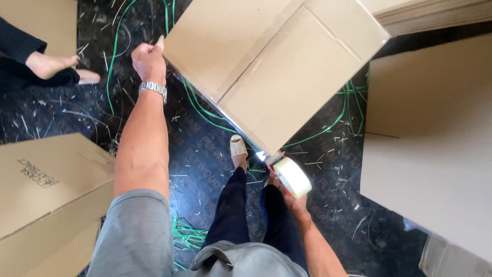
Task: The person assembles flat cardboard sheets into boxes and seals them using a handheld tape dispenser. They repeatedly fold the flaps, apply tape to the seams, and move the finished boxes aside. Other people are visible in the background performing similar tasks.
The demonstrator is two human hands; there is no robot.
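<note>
Currently, left hand (148,60) grips the cardboard box (271,66) at its far corner; right hand (292,201) holds the tape dispenser (291,177) against the near corner.

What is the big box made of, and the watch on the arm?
The big box looks like brown corrugated cardboard: matte, with a folded flap seam. The watch on the left hand wrist seems to be shiny silver metal, since its linked band glints, though plated plastic is possible.
</note>
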